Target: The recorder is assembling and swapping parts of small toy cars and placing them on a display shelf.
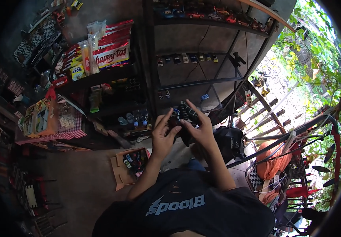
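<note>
In front of my chest, both hands are raised close together. My left hand [163, 136] has its fingers closed around a small dark toy car [176, 115] with a bit of blue and white on it. Beside it, my right hand [202, 130] grips another dark toy car [189, 113] with pale stripes, its thumb near my left thumb. The two cars are side by side, and I cannot tell whether they touch. Fingers and shadow hide parts of both.
A dark metal shelf [194, 85] with rows of toy cars [185, 58] stands ahead. An open cardboard box [119, 172] of toy cars is on the floor, left. Snack bags [111, 55] fill a rack; a checkered-cloth table [56, 135] stands left. An orange bundle [273, 162] lies right.
</note>
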The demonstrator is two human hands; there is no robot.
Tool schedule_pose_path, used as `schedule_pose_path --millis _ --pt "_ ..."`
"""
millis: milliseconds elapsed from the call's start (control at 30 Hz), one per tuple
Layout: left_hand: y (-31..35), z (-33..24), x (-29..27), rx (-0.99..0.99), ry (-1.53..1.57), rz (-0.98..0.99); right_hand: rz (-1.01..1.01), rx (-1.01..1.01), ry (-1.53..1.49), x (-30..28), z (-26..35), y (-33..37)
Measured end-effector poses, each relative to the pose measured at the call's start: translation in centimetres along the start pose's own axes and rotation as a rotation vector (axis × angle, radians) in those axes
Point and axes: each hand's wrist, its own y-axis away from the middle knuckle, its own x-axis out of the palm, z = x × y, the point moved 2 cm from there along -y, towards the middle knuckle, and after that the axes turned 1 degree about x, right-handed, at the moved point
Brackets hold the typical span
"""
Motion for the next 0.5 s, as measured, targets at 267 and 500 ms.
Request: schedule_pose_path --millis 267,500 --pt "-0.7 0.7 2.0 0.057 -0.044 -0.059 0.187 -0.066 -0.054 -0.7 -1.5 -0.1" --pt "-1.9 2.5 5.3 0.010 0.089 -0.151 0.064 -0.084 -0.046 -3.0 -3.0 1.3"
